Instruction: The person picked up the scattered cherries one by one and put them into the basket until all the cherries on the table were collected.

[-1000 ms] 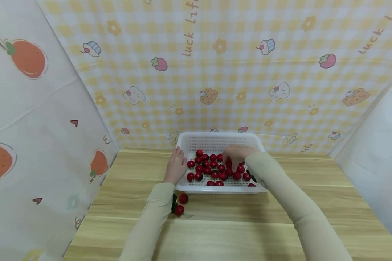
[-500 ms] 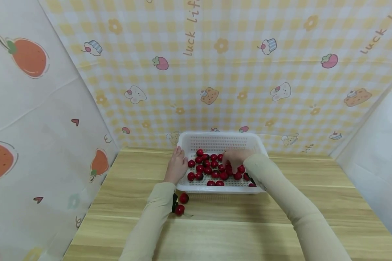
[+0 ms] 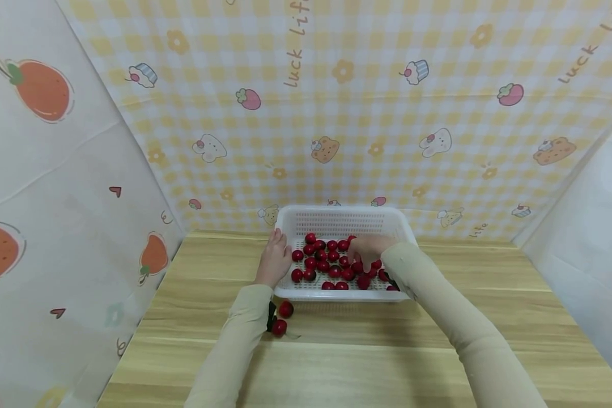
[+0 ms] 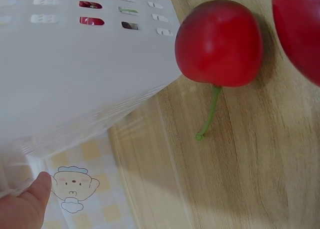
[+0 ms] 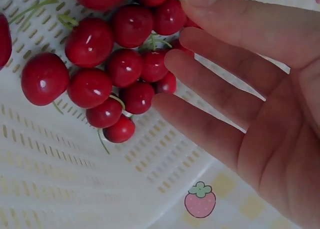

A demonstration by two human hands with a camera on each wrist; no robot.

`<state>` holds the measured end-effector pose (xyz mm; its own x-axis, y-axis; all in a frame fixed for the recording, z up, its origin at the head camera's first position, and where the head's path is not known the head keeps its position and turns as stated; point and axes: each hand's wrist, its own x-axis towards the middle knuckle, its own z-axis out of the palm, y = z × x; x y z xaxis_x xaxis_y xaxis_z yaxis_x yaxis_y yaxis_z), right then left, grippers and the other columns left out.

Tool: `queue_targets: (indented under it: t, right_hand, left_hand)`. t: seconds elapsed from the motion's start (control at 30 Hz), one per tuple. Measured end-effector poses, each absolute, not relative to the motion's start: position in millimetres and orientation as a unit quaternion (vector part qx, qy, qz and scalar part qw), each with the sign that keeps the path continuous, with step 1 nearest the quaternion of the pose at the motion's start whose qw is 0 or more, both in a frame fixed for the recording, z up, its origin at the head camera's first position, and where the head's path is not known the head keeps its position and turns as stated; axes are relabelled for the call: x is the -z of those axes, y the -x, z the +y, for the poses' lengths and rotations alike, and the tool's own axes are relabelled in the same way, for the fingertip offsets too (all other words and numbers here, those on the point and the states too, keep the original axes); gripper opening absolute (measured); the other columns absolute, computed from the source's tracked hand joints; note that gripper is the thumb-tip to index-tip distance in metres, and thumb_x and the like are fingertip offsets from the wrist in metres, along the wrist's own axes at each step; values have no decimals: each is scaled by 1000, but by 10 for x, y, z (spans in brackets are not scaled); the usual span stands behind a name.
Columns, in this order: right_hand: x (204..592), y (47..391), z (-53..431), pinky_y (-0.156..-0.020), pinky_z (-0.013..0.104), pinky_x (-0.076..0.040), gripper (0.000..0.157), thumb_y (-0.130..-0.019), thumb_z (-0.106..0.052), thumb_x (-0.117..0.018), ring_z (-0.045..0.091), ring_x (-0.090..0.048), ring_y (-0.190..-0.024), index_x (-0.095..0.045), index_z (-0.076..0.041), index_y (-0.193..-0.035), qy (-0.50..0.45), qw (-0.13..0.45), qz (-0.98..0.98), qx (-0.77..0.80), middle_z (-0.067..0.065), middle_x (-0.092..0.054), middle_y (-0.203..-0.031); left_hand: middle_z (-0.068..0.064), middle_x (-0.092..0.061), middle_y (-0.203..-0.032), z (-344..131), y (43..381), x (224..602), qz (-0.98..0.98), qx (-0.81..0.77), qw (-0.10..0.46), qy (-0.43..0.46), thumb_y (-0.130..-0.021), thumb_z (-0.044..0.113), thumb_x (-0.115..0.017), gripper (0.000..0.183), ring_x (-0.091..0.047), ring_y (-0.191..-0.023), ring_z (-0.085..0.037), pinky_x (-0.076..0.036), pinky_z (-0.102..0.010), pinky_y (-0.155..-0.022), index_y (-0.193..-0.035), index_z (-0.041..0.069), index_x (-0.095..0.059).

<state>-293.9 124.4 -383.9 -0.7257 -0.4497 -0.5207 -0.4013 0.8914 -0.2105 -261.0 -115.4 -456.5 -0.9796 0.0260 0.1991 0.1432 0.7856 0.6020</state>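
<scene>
A white plastic basket (image 3: 336, 295) with slotted walls stands on the table and contains many red cherries (image 3: 334, 272), some with green stems. My left hand (image 3: 274, 262) rests on the basket's left rim, fingers extended; one fingertip shows low in the left wrist view. My right hand (image 5: 260, 109) reaches inside at the right, palm visible in its wrist view. Its fingers look straight or slightly bent, with the tips against the cherries. Thumb and fingertips are partly cut off or overlapped, and no cherry is visibly gripped. Two loose cherries (image 3: 279, 327) lie near my left wrist, outside the basket.
The basket is on a wood-grain table (image 3: 352, 374), close to a yellow checked cloth backdrop (image 3: 347, 124). A white printed cloth (image 3: 71, 187) hangs at the left, and another pale cloth (image 3: 602, 226) at the right.
Beneath my right hand, a cherry has shifted toward the basket's front wall, and others near it have moved a little. My left hand and the two loose cherries stay put.
</scene>
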Motion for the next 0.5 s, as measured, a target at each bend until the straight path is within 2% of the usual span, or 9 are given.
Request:
queue_targets:
  t: [0.1, 0.23, 0.33, 0.5]
  right_hand:
    - [3814, 2949, 1255, -77, 32, -53, 40, -69, 5, -72, 17, -56, -88, -68, -11, -105, 250, 288, 923, 56, 6, -64, -101]
    - [3726, 2878, 1266, -83, 34, -52, 36, -71, 1, -72, 22, -58, -97, -68, -11, -105, 276, 266, 921, 73, 4, -64, -103]
    - [3644, 2749, 1286, -88, 37, -49, 36, -73, -4, -73, 25, -57, -105, -66, -10, -108, 311, 230, 918, 91, 4, -64, -108]
    - [3496, 2440, 1327, -87, 38, -50, 40, -75, -12, -73, 24, -58, -103, -62, -5, -113, 386, 136, 904, 124, 8, -63, -112]
  left_hand:
    - [-24, -28, -142, -1156, 2612, 4558, -941, 323, 92, 47, -92, 14, -46, 44, -23, -134, -35, -23, -44, -110, -128, -11, -43]
    - [-24, -28, -142, -1157, 2609, 4556, -942, 321, 90, 47, -92, 15, -45, 44, -22, -135, -34, -23, -44, -110, -128, -11, -42]
    - [-24, -28, -142, -1157, 2610, 4560, -941, 322, 91, 47, -92, 15, -46, 44, -23, -134, -35, -23, -45, -110, -128, -11, -43]
    - [-25, -29, -141, -1154, 2607, 4556, -940, 323, 95, 48, -92, 14, -47, 44, -24, -134, -35, -23, -44, -110, -127, -11, -43]
